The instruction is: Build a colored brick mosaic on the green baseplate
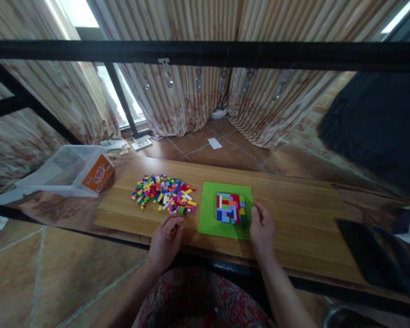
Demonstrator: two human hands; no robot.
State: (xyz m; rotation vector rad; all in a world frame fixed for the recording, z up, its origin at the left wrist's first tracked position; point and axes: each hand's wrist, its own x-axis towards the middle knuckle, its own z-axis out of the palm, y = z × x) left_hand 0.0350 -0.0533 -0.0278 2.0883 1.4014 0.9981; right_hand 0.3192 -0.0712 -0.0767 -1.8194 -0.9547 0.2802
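Observation:
A green studded baseplate (pixel 208 214) lies on the wooden board, carrying a low block of mixed-colour toy bricks (pixel 230 208) near its middle. At the plate's right edge is my right hand (pixel 262 230), its fingers closed against that edge. My left hand (pixel 166 239) rests at the board's near side, just below a heap of loose toy bricks (pixel 167 193). Its fingers are curled in with the thumb; whatever they hold, if anything, is hidden. The heap is spread left of the plate, in many colours.
The wooden board (pixel 300 218) runs wide across the view. A clear plastic bin (pixel 66 171) with an orange label stands at its left end. A dark flat object (pixel 358 246) lies at the right end. Beyond, a black metal bar (pixel 205 54) crosses before striped curtains (pixel 198 23).

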